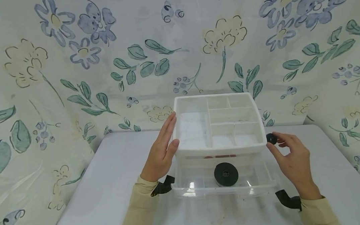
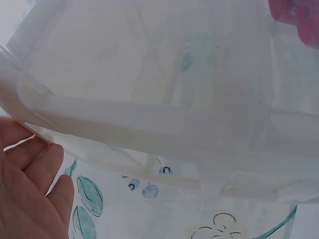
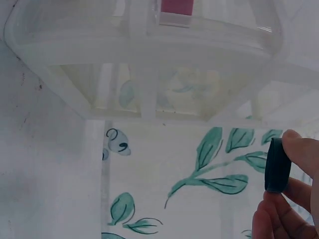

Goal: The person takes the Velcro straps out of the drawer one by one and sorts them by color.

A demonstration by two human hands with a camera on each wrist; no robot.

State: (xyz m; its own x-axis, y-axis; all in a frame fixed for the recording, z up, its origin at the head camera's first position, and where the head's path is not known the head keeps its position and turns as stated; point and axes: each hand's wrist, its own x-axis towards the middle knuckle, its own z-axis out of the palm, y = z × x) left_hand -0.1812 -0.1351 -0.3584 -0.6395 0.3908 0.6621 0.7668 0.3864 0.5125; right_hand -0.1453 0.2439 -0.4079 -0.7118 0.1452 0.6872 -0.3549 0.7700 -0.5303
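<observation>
Draped booth — floral sheeting (image 1: 191,34) round white table (image 1: 110,172).

Your left sleeve (image 1: 141,206), at the bottom of the head view left of centre, is plain pale yellow-beige, creased near the cuff; your right sleeve (image 1: 318,213), at lower right, matches it. A dark left wrist piece (image 1: 164,186) and a bent, flat black right wrist piece (image 1: 287,200) jut inward beside your cuffs. Your left hand (image 1: 160,154) and right hand (image 1: 295,163) are bare.

Disc (image 1: 226,174) in drawer (image 1: 198,193), before tray (image 1: 192,125); left grip (image 1: 159,155) left of tray, puck (image 1: 271,138) right, in right grip (image 1: 295,159).
</observation>
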